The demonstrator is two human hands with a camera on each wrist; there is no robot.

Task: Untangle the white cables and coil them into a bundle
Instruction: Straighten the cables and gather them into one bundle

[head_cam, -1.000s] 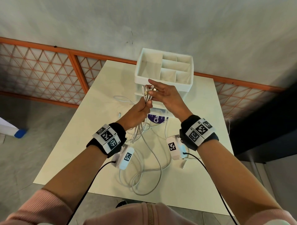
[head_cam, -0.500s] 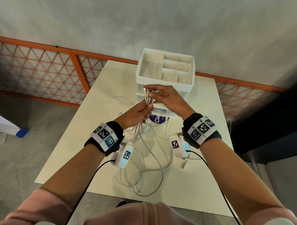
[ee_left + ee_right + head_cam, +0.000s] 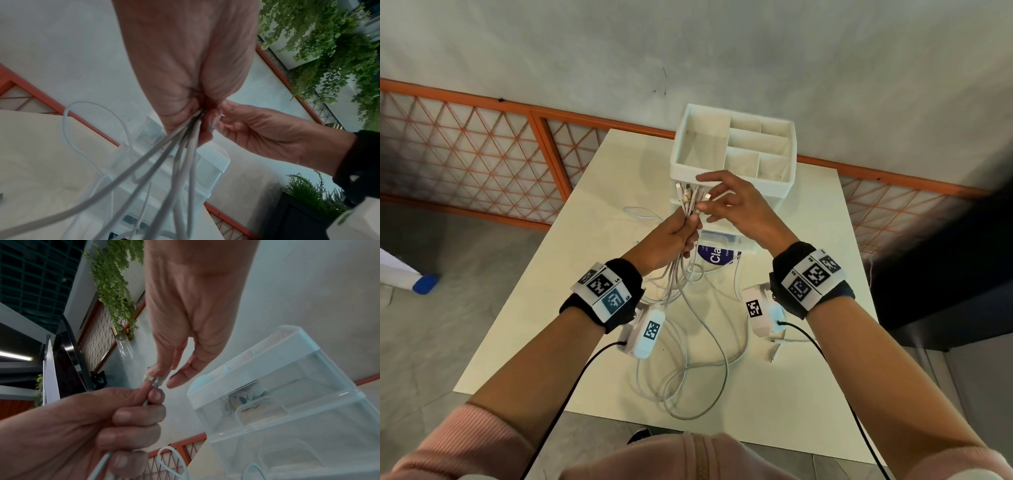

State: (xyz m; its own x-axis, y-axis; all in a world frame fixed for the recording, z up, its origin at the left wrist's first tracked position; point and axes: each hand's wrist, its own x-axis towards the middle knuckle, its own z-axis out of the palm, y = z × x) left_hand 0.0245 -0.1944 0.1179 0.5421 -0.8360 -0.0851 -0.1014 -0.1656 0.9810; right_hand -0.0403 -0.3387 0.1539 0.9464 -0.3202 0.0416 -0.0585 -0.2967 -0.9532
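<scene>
Several white cables (image 3: 698, 373) hang from my left hand (image 3: 681, 229) down to loose loops on the cream table (image 3: 585, 274). That hand grips them as a bunch just below their connector ends (image 3: 690, 193), which fan out above the fist. My right hand (image 3: 719, 202) is beside the ends with its fingers spread and relaxed. In the right wrist view one fingertip (image 3: 157, 372) touches the connector tips above my left hand (image 3: 102, 418). The left wrist view shows the cables (image 3: 164, 155) running out of the fist toward the table.
A white compartment organiser (image 3: 774, 186) on clear drawers stands just behind the hands. A purple-labelled pack (image 3: 714, 255) lies under them. A loose cable end (image 3: 774, 353) lies at the right. An orange mesh railing (image 3: 482, 154) runs behind the table.
My right hand, which pinched the cable ends, has spread its fingers, and the connectors now fan out. The left hand keeps its grip.
</scene>
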